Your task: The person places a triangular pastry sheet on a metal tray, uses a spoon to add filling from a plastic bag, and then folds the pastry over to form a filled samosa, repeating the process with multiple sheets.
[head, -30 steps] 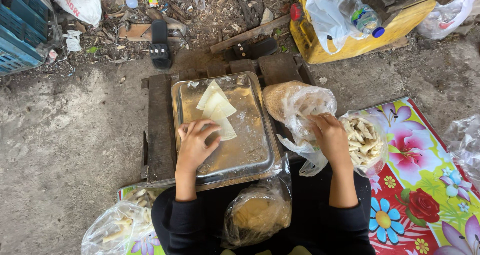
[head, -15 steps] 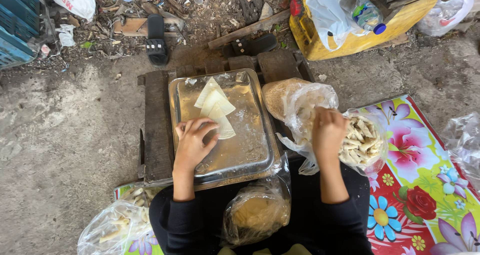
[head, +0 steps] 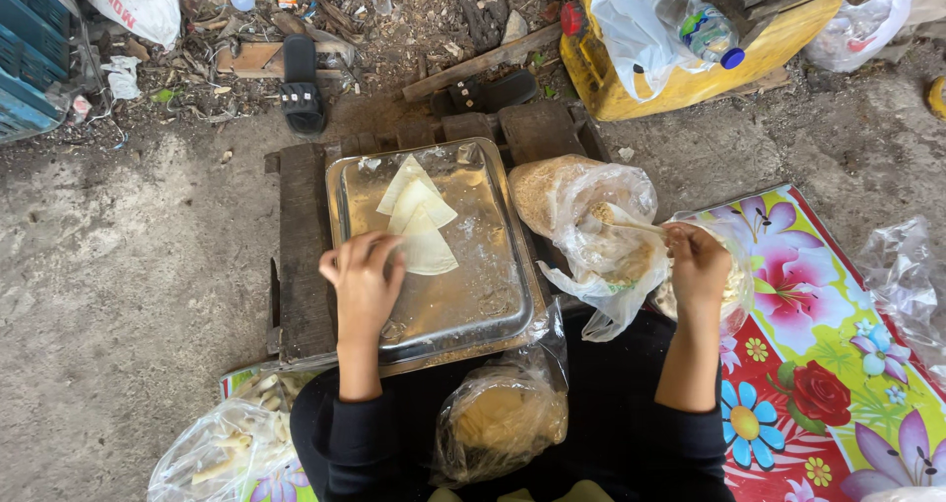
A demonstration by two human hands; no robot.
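A metal tray lies on a dark wooden pallet. On it lie three pale triangular wrappers, overlapping. My left hand rests on the tray's left side, fingers bent, fingertips at the edge of the nearest wrapper. My right hand holds a thin spoon whose tip reaches into a clear plastic bag of brownish filling to the right of the tray. Under that hand sits a bag of rolled pale pieces, mostly hidden.
A bag of round wrappers lies in my lap; another bag of rolled pieces at lower left. A floral mat covers the right. Beyond lie black sandals, a yellow container, blue crates and litter.
My right hand has lifted off the rolled pieces and now holds a spoon dipped into the filling bag. My left hand stays on the tray by the wrappers.
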